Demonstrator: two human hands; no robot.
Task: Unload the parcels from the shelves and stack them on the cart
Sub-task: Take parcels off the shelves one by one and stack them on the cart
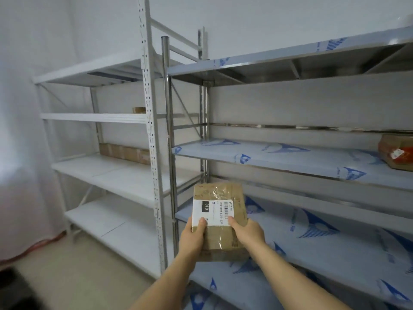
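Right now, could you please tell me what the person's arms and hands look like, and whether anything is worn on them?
Both forearms are bare as far as the frame shows: no sleeves, gloves, watch or bracelet. The left hand and right hand show no rings on the visible fingers. The nails look short and unpainted. No cables or markings appear on either arm.

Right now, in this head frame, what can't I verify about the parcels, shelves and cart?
- Cart: nowhere in the head view, so its load cannot be checked.
- Red-marked parcel on the steel shelf: cut off by the right edge.
- Small carton on the white rack: partly behind the upright, too small to read.
- Held parcel: underside hidden; the left hand and right hand cover part of its label.
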